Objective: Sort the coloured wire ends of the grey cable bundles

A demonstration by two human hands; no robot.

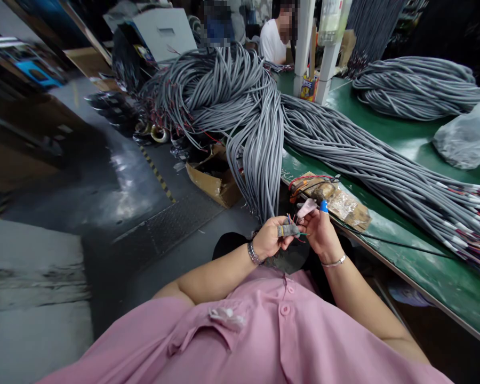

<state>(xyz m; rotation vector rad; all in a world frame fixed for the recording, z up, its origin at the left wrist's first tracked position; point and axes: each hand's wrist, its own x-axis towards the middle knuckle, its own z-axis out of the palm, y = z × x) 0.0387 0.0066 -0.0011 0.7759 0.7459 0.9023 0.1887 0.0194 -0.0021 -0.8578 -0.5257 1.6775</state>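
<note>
My left hand, with a grey covering on one digit, is closed around the end of a grey cable whose thin coloured wires fan out. Close beside it, my right hand has its fingers curled in at these wires. A blue finger cot caps one of its digits and a pale pink cover another. The exact fingertip contact is too small to make out. Just left of my hands, a thick bundle of grey cables hangs over the table edge.
The green table on my right carries long grey cables with stripped ends, a wire-wrapped board, a cable coil and a plastic bag. An open carton stands on the floor. Behind the table sits a person in white.
</note>
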